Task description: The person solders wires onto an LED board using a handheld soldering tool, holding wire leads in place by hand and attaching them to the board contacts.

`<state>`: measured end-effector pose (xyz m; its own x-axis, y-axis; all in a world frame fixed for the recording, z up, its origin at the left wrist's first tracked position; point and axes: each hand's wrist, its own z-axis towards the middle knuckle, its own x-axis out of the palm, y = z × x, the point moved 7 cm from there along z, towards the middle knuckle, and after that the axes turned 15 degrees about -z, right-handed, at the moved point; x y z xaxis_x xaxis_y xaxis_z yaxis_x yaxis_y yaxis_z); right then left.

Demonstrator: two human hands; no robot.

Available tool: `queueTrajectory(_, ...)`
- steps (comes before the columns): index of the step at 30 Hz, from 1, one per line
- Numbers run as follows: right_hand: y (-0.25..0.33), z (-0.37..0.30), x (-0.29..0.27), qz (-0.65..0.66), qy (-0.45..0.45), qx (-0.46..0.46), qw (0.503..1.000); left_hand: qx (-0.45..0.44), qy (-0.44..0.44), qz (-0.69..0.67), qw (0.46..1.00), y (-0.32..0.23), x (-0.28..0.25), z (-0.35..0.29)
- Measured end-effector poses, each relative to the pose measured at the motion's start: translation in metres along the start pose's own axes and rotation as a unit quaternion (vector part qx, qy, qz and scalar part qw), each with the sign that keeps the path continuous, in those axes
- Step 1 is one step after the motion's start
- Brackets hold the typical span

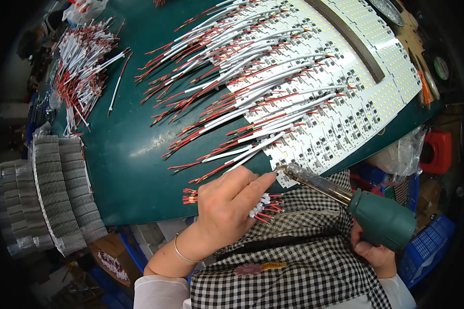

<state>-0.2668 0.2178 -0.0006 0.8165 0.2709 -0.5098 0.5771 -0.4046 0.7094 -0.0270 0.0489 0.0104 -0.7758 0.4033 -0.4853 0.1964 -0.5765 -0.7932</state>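
Observation:
My left hand (pixel 222 206) is closed on a bundle of white-sleeved wires (pixel 265 207) with bare red ends sticking out on both sides. Its thumb and forefinger reach to the near corner of a white LED circuit board panel (pixel 340 121). In my right hand (pixel 372 252) is a soldering gun (pixel 380 219) with a dark green handle. The metal tip meets the board's corner right beside my left fingertips; whether a wire lies between them I cannot make out. Rows of white and red wires (pixel 273 87) stand attached along the panel, their loose ends pointing left.
A dark flat bar (pixel 353 38) lies across the panel. Loose wires (pixel 85 64) are heaped at the far left of the green table (pixel 139 139). Stacked grey ribbed strips (pixel 62 190) occupy the near left edge. A blue basket (pixel 428 247) stands at the right.

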Motion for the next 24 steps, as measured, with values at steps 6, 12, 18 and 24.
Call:
queueTrajectory(6,0.008,0.001,-0.010,0.127,-0.132,-0.041,0.982,-0.016,0.014,0.012,1.000,-0.001,0.000,0.002)
queueTrajectory(12,0.008,0.006,-0.015,0.365,-0.182,-0.055,0.912,-0.017,0.014,0.005,1.000,-0.001,0.000,0.002)
queueTrajectory(18,-0.005,-0.008,-0.007,0.354,-0.148,0.016,0.923,-0.002,0.004,0.010,1.000,0.001,0.001,0.000)
queueTrajectory(24,-0.024,-0.033,-0.009,0.263,-0.270,0.006,0.926,-0.008,0.057,-0.030,0.998,0.003,0.002,0.009)
